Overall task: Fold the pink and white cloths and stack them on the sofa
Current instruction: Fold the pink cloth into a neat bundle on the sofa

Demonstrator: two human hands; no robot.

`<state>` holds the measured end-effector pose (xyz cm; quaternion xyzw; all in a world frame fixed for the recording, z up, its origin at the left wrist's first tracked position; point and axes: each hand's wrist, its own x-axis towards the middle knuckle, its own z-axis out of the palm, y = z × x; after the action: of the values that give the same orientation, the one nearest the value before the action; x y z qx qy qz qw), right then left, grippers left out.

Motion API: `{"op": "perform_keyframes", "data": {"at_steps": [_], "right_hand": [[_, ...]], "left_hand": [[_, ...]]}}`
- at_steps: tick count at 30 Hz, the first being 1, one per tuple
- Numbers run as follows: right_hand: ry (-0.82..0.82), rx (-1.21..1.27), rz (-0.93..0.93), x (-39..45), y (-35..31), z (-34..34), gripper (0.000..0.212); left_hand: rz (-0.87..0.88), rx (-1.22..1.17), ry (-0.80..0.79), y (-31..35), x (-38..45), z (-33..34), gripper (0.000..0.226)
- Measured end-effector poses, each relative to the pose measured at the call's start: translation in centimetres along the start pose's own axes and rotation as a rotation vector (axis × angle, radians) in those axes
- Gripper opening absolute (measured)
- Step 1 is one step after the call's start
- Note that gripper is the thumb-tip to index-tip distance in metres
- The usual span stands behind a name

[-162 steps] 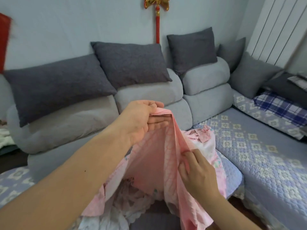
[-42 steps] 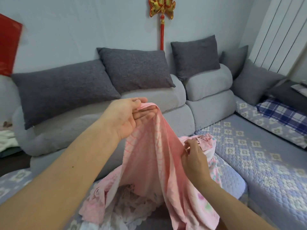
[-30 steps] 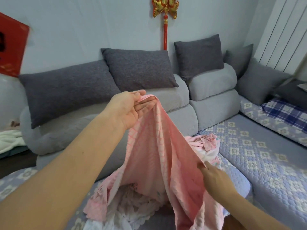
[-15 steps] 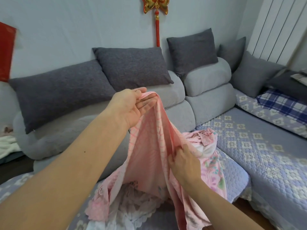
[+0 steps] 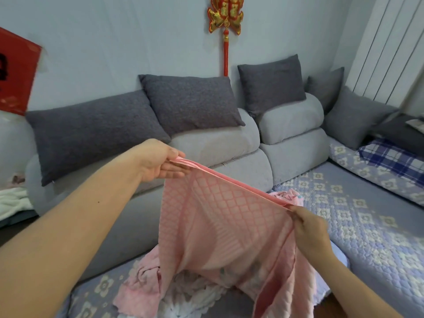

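as stretched: pink cloth btwn left hand, right hand

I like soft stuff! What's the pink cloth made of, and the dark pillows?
The pink cloth, held up by the left hand and right hand, looks like soft woven cotton: matte, with a raised diamond pattern, and it hangs limply. The dark pillows look like nubby grey upholstery fabric, matte and bumpy. The exact fibre can't be told from the picture.
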<state>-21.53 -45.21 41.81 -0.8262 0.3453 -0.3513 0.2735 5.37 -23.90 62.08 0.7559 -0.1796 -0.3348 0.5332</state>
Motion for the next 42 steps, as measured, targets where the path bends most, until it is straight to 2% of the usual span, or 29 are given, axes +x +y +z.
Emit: {"op": "perform_keyframes", "data": {"at_steps": [3,6,7,9,11,13,18,19,20,22,23,24,25,26,27,29,30,31,32,34,37,39,42], "right_hand": [[0.06,0.197,0.098,0.4,-0.3,-0.7,0.047],[0.026,0.411,0.154,0.7,-0.3,-1.7,0.033],[-0.003,0.428,0.164,0.8,-0.4,-2.2,0.028],[-0.082,0.385,0.119,1.2,-0.5,-3.2,0.023],[-0.19,0.392,0.128,1.5,-0.8,-3.9,0.022],[-0.308,0.47,0.169,1.8,-0.7,-4.6,0.021],[-0.565,0.498,0.258,2.3,-0.1,-5.3,0.016],[-0.576,0.516,0.275,2.2,-0.5,-5.3,0.016],[-0.573,0.559,0.296,2.1,-1.0,-5.2,0.02],[-0.575,0.647,0.321,2.0,-1.3,-4.9,0.041],[-0.589,0.665,0.304,2.0,-1.6,-4.7,0.04],[-0.599,0.653,0.274,2.1,-2.2,-4.5,0.027],[-0.616,0.644,0.236,2.1,-2.8,-4.4,0.012],[-0.627,0.626,0.195,2.2,-3.7,-4.3,0.006],[-0.628,0.61,0.156,2.4,-4.6,-4.1,0.007],[-0.62,0.6,0.118,2.9,-6.0,-4.2,0.002],[-0.614,0.621,0.116,3.3,-6.5,-4.4,0.006],[-0.609,0.64,0.121,3.6,-6.8,-4.7,0.011],[-0.598,0.634,0.121,4.0,-6.6,-4.9,0.012],[-0.556,0.592,0.119,4.7,-5.7,-5.4,0.01],[-0.517,0.568,0.123,5.2,-3.8,-5.4,0.02],[-0.49,0.583,0.111,5.1,-2.6,-5.3,0.021],[-0.389,0.536,0.061,4.1,-0.1,-5.4,0.019]], "left_hand": [[-0.015,0.018,-0.099,-0.9,-0.1,-0.4,0.025],[0.009,0.106,-0.208,-2.9,-0.7,-1.2,0.028],[0.022,0.128,-0.189,-3.7,-0.7,-1.2,0.028],[0.049,0.176,-0.055,-5.1,-0.7,-0.7,0.018],[0.056,0.184,0.061,-6.2,-0.6,-0.3,0.019],[0.075,0.171,0.107,-7.0,-0.4,-0.4,0.019],[0.271,0.397,0.295,-8.7,-0.5,-0.7,0.028],[0.298,0.344,0.307,-9.2,-0.4,-0.4,0.029],[0.322,0.191,0.279,-9.5,-0.4,0.2,0.029],[0.319,-0.321,0.184,-8.9,-0.9,2.4,0.032],[0.315,-0.458,0.17,-8.5,-0.8,3.6,0.035],[0.322,-0.485,0.168,-8.1,-0.5,5.1,0.037],[0.372,-0.357,0.159,-7.3,-0.4,6.8,0.035],[0.436,-0.108,0.135,-6.7,-0.4,8.6,0.024],[0.507,0.158,0.031,-6.3,-0.4,10.4,0.007],[0.557,0.613,-0.238,-5.9,-0.7,13.8,0.048],[0.552,0.76,-0.309,-5.9,-0.9,15.1,0.045],[0.576,0.878,-0.329,-5.9,-0.9,16.2,0.027],[0.603,0.962,-0.308,-5.8,-0.9,17.1,0.027],[0.617,1.106,-0.253,-5.6,-0.6,18.4,0.043],[0.619,1.283,-0.185,-4.1,-0.4,20.6,0.037],[0.626,1.397,-0.195,-2.9,-0.4,22.0,0.031],[0.614,1.415,-0.125,-1.4,0.4,23.5,0.033]]}}
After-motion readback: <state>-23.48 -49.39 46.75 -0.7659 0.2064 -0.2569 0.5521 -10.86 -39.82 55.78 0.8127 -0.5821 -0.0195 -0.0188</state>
